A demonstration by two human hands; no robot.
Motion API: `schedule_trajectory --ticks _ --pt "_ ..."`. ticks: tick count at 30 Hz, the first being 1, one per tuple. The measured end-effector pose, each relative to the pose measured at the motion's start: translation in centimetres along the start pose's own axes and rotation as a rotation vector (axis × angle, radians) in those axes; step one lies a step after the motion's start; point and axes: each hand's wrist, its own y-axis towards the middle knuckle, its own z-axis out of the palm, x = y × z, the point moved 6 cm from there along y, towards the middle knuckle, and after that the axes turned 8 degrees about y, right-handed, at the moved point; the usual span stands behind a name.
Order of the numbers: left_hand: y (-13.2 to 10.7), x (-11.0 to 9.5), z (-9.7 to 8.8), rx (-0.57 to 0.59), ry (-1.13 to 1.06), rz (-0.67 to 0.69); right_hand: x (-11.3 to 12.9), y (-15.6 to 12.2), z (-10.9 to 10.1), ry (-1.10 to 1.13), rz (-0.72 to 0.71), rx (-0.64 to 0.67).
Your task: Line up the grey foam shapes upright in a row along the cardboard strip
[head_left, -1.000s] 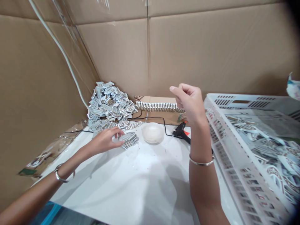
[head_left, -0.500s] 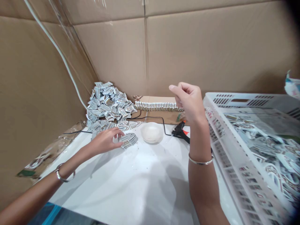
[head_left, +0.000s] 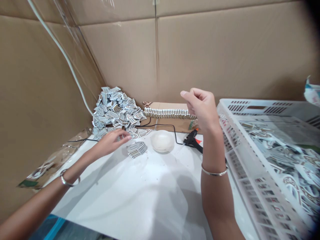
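Note:
My left hand (head_left: 112, 141) is open, thumb and fingers apart, with nothing seen between them. It hovers at the near edge of a heap of grey-and-white flat arch-shaped pieces (head_left: 115, 110). Just right of its fingertips, a fanned stack of similar grey pieces (head_left: 137, 149) lies on the white table. My right hand (head_left: 201, 105) is raised with curled fingers and the thumb against them; whatever it may hold is hidden. Behind and below it runs a long row of thin upright pieces (head_left: 167, 113). A black glue gun (head_left: 192, 139) lies beneath the right wrist.
A whitish shallow bowl (head_left: 162, 141) stands mid-table. The white plastic crate (head_left: 240, 160) on the right holds many flat pieces. Cardboard walls (head_left: 225, 50) enclose the back and left. A black cord (head_left: 165, 125) crosses behind the bowl, and a white cable (head_left: 65, 55) hangs left.
My left hand has let go of the fanned stack and moved left and slightly up, toward the heap. The right hand stays in the same raised pose.

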Motion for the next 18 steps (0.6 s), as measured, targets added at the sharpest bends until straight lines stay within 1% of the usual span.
schedule_trajectory --ticks 2,4,7,10,12,14,16,18 --pt "0.9 1.4 0.3 -0.037 0.02 -0.014 0.0 0.0 0.0 -0.004 0.002 -0.003" --pt "1.8 2.5 1.3 -0.06 0.111 0.034 0.1 0.0 0.0 -0.012 0.004 -0.007" --pt "2.6 3.4 3.5 -0.072 0.302 0.155 0.1 0.0 0.0 -0.017 0.003 -0.013" --pt "2.9 3.9 5.1 -0.09 0.45 0.203 0.2 0.0 -0.2 -0.021 -0.001 -0.018" --pt "3.0 3.8 5.3 -0.108 0.485 0.224 0.2 0.0 -0.2 -0.028 0.001 -0.017" --pt "3.0 3.5 5.0 -0.125 0.467 0.246 0.2 0.0 -0.2 -0.032 0.003 -0.018" --pt "2.9 3.3 4.5 -0.129 0.416 0.252 0.1 0.0 -0.3 -0.032 0.002 -0.019" --pt "2.8 3.5 4.2 -0.107 0.338 0.232 0.1 0.0 -0.3 -0.03 0.001 -0.021"
